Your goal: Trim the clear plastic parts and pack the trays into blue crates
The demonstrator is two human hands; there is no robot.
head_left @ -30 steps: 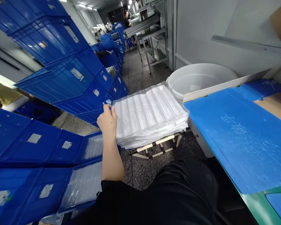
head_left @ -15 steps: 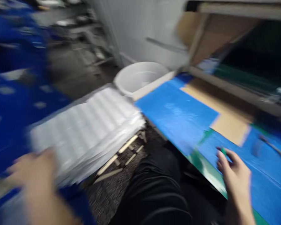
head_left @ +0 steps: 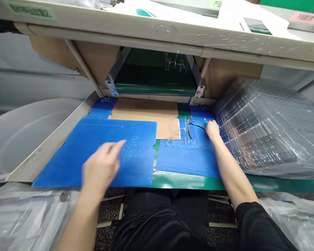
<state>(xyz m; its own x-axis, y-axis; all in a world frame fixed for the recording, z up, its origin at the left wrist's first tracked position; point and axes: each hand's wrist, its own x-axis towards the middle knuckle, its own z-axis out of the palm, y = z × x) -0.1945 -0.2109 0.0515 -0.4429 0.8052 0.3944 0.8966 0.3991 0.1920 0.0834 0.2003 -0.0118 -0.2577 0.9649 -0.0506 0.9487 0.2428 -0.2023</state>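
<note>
My left hand [head_left: 102, 165] hangs over the big blue sheet [head_left: 94, 139], blurred by motion, and I see nothing held in it. Over at the right, my right hand [head_left: 213, 130] is closed with a small green object [head_left: 206, 120] poking out past the fingers; its kind is too small to tell. A pair of pliers [head_left: 197, 125] with spread brown handles lies on the blue surface, one handle end reaching close to my right fingers. Beside the pliers stands a thin clear plastic part [head_left: 186, 130], with a smaller clear piece [head_left: 170, 142] nearby.
Stacked clear plastic trays [head_left: 261, 132] fill the right side. Cardboard [head_left: 146, 108] lies at the back, before a dark green conveyor [head_left: 154, 75] carrying clear parts. A shelf [head_left: 146, 31] crosses above. At left are a pale round bin [head_left: 36, 136] and plastic-wrapped stuff [head_left: 23, 216].
My view has swung right, from the stack of white wrapped material to the bench. My left hand has left that stack for the blue sheet. My right hand is now farther in, beside the pliers.
</note>
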